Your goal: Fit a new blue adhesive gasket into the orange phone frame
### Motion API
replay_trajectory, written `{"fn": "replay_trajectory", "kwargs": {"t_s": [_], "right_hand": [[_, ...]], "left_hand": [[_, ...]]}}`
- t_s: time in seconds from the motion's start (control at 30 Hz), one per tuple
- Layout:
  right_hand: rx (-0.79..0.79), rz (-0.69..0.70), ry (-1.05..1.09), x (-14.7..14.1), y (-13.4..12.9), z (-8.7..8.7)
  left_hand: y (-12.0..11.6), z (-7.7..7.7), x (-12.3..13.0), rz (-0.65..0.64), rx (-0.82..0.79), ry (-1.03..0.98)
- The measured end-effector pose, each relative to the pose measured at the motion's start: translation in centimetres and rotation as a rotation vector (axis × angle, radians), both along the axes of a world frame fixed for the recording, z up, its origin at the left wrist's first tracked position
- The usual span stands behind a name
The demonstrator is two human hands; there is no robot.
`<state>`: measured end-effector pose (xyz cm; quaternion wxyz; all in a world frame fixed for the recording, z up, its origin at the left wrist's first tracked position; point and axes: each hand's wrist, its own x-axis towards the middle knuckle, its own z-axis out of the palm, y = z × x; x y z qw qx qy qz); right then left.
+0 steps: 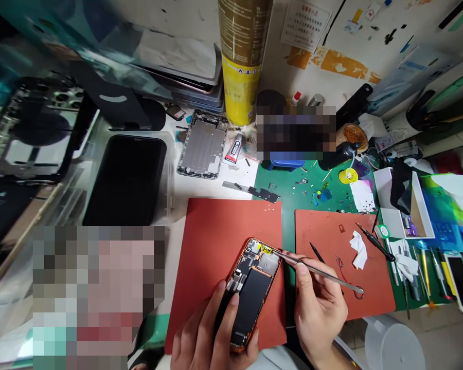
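An opened smartphone [253, 295] with an orange frame lies tilted on the red mat, its black battery and circuit boards bare. My left hand [210, 329] grips its lower part, fingers over the left edge and thumb at the bottom right. In my right hand [318, 308] is a pair of metal tweezers [324, 272], pinched between thumb and fingers. Their tips reach the phone's top right corner, beside a small yellow piece [265, 248]. A thin black tool [315, 252] shows behind the right hand; whether the hand holds it I cannot tell.
Red mats [216, 226] lie on the green work surface. Behind the phone are a metal strip [262, 193], a glue tube [235, 148], a phone housing [202, 146] and a yellow spray can [241, 92]. At right lie several hand tools, a white box [384, 192] and a white phone [461, 280].
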<state>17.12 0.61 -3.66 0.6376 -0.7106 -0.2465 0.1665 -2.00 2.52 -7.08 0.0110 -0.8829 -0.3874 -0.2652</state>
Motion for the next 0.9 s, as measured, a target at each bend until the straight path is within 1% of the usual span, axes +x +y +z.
{"fn": "replay_trajectory", "kwargs": {"t_s": [0.17,0.33,0.57,0.73,0.9], "right_hand": [[-0.034,0.014,-0.038,0.0,0.1,0.1],[-0.032,-0.009,-0.055,-0.2,0.2,0.0],[-0.085,-0.021,-0.117,-0.2,-0.1,-0.3],[-0.082,-0.008,-0.178,-0.3,-0.1,-0.4],[-0.104,-0.003,-0.215,-0.3,-0.3,-0.3]], "left_hand": [[-0.1,-0.4,0.2,0.016,0.050,-0.014],[-0.7,-0.8,0.5,0.078,-0.002,-0.054],[-1.3,-1.3,0.5,0.126,-0.026,-0.061],[-1.1,-1.2,0.4,0.109,-0.016,-0.060],[-0.6,-0.9,0.4,0.055,0.022,-0.028]]}}
